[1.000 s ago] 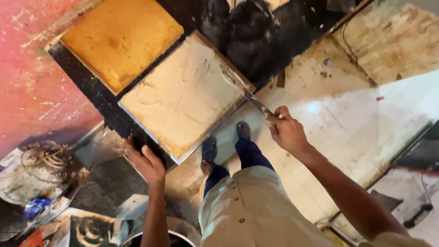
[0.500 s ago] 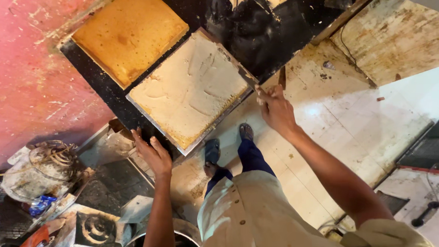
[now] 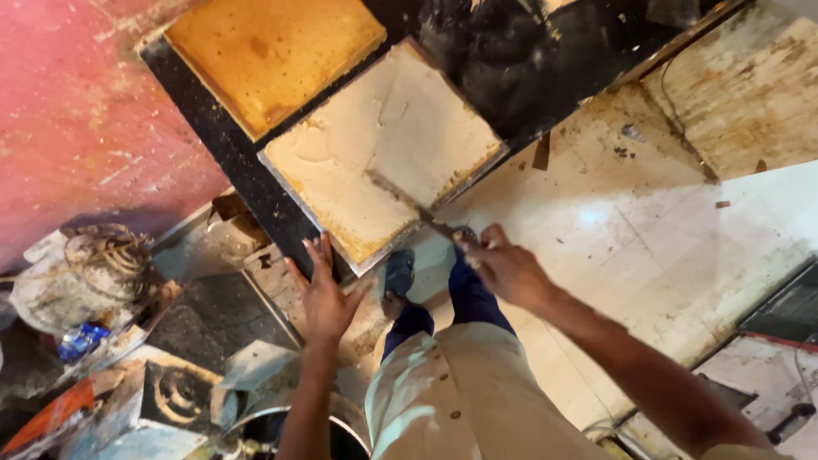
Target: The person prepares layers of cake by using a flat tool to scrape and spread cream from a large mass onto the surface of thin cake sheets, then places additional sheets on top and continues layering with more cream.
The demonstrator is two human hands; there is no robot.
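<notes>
A square metal tray of pale, cream-coloured slab (image 3: 377,139) lies on a black counter (image 3: 231,164). My right hand (image 3: 507,267) grips a long thin knife (image 3: 408,202). Its blade reaches over the tray's near edge onto the pale slab. My left hand (image 3: 324,293) is spread flat, fingers apart, at the tray's near left corner, touching or almost touching its rim. A second tray holding an orange-brown slab (image 3: 272,47) sits beyond it. My light trousers and dark shoes show below.
A pink wall (image 3: 45,117) stands at the left. A black heap (image 3: 502,42) lies on the counter behind the trays. Clutter fills the lower left: a dirty bucket (image 3: 89,272), boxes, a metal pot (image 3: 253,439). Stained pale floor tiles (image 3: 630,229) spread right, with a dark case (image 3: 807,300).
My right hand has slid with the knife along the tray's edge toward its near corner, and the blade now lies across the pale slab. My left hand stays by that corner.
</notes>
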